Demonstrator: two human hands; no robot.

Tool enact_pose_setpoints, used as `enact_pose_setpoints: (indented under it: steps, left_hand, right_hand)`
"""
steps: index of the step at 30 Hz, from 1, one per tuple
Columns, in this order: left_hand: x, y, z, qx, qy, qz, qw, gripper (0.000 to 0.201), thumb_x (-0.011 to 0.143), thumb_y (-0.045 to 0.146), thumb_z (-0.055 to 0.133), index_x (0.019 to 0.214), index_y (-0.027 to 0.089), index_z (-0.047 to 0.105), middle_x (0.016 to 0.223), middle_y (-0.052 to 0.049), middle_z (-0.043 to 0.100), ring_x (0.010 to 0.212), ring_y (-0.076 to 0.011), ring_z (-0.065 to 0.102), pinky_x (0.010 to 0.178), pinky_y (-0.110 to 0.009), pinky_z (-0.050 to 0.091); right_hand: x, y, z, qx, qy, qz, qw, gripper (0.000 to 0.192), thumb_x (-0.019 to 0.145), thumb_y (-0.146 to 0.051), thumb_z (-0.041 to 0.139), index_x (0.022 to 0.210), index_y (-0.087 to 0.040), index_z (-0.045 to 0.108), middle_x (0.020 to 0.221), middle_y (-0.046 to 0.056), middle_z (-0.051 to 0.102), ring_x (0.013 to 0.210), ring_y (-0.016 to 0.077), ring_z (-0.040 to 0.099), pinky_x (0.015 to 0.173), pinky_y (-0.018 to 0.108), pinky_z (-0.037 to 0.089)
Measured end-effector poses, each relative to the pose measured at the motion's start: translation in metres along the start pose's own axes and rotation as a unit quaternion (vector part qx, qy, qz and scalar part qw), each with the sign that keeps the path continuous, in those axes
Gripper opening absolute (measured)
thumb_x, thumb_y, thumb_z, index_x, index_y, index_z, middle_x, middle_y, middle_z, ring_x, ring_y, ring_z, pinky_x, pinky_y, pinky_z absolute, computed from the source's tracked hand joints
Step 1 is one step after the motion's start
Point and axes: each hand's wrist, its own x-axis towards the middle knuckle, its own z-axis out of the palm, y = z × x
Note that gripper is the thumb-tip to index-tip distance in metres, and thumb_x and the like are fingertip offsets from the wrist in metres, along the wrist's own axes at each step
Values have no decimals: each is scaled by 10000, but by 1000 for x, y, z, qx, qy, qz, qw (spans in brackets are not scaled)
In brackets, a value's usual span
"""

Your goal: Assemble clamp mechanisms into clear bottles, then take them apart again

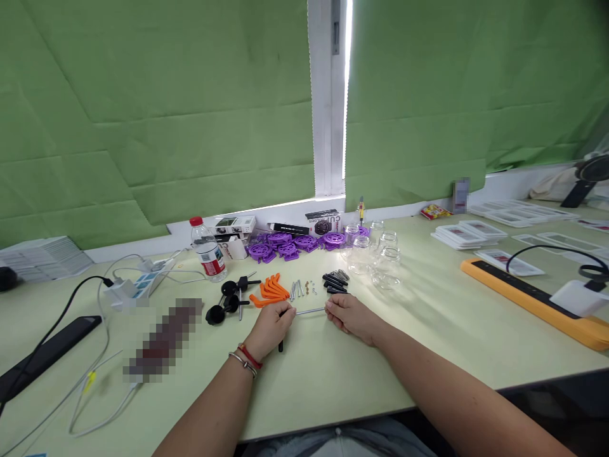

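Observation:
A thin metal rod [310, 311] runs level between my two hands, just above the table. My left hand [271, 328] is closed around its left end, where a black part [280, 346] sticks out below the fingers. With thumb and fingertips, my right hand [351, 316] pinches the rod's right end; the fingers hide that tip. Orange lever-like pieces [271, 289] lie beyond my left hand, next to several metal pins [297, 290] and tiny brass-coloured parts [307, 287]. Black tubes [335, 284] and springs [340, 275] lie just past my right hand. Black round-headed parts [230, 301] sit to the left.
Purple plastic parts [278, 245] are heaped at the back, beside clear glass jars [364, 257]. A red-capped bottle [208, 252] stands at back left. Cables and a power strip [147, 285] lie left; an orange-edged power strip [528, 301] and white frames [469, 233] lie right.

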Motion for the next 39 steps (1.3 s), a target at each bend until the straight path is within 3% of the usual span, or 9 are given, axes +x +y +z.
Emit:
enact_pose_setpoints:
  steps: [8,19,39]
  left_hand:
    - [0,-2,1,-10,-1,0,1000,335,819,442,446,613,182,490,561,30,440,547,-128,410,516,-238,311]
    - [-1,0,0,-12,0,4,1000,324,821,423,449,608,182,483,560,29,445,539,-122,391,516,-240,297]
    - [0,-3,1,-24,-1,-8,1000,347,800,474,451,622,181,500,559,29,428,545,-131,408,520,-248,320]
  right_hand:
    - [1,6,-4,17,-21,-48,998,169,768,-313,584,860,-203,496,636,-54,496,466,58,395,407,180,282]
    - [5,11,-4,-5,-19,-24,1000,232,814,-405,524,729,-191,491,502,-66,439,420,57,332,406,184,253]
    - [2,5,-2,-6,-7,-11,1000,251,803,-424,533,731,-187,495,505,-64,441,410,58,333,393,186,249]
